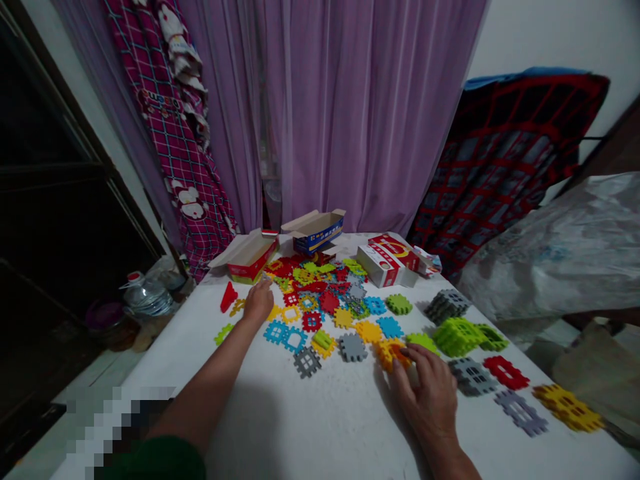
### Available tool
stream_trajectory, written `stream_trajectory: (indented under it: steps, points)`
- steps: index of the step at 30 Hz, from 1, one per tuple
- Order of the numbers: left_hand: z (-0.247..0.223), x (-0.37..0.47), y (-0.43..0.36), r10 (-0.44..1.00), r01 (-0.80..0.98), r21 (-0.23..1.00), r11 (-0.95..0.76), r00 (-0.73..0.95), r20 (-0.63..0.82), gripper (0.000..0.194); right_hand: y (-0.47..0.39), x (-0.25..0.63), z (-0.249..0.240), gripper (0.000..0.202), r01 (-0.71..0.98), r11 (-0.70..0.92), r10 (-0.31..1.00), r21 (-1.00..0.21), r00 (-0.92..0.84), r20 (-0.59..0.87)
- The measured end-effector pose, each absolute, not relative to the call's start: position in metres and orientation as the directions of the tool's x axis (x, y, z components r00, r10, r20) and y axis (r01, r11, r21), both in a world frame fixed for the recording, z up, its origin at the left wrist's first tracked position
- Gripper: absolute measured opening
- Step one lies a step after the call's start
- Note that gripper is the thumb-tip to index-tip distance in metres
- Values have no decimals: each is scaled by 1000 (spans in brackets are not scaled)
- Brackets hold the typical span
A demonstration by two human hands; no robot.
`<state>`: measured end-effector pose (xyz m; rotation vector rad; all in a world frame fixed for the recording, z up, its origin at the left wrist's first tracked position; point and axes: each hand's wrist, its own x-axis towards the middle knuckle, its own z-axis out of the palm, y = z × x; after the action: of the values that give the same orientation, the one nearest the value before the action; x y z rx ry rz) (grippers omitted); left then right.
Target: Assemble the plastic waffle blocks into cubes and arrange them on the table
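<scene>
Right hand [430,390], palm down low over the tabletop [325,417], has bent fingers and thumb closed on the edge of an orange stack [389,354] right of a grey tile [353,347], while farther off the left hand [259,305], arm outstretched, sits at the left side of the mixed tile pile [329,302], finger grip indeterminable.

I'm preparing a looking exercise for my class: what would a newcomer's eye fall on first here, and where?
Probably the heap of bright toy tiles in the middle of the white table. Next, perhaps, the left hand at the heap's left edge and the right hand on an orange piece. Behind hangs a tall purple curtain.
</scene>
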<state>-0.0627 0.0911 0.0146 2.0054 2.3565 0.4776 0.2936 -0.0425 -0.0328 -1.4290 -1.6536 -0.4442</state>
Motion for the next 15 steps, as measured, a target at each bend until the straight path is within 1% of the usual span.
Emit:
stream_trajectory:
  steps: [3, 8, 12, 15]
  points:
    - [21, -71, 118, 975, 976, 166, 144, -168, 146, 43, -41, 294, -33, 35, 921, 295, 605, -253, 25, 796]
    - [24, -71, 150, 974, 975, 69, 213, -217, 61, 34, -42, 295, -32, 34, 917, 305, 598, -257, 25, 801]
    - [25, -68, 165, 966, 966, 32, 258, -258, 27, 31, -42, 296, -31, 31, 920, 298, 608, -256, 24, 794]
    - [24, -66, 167, 960, 960, 32, 277, -278, 28, 30, -42, 297, -31, 29, 919, 303, 607, -254, 19, 794]
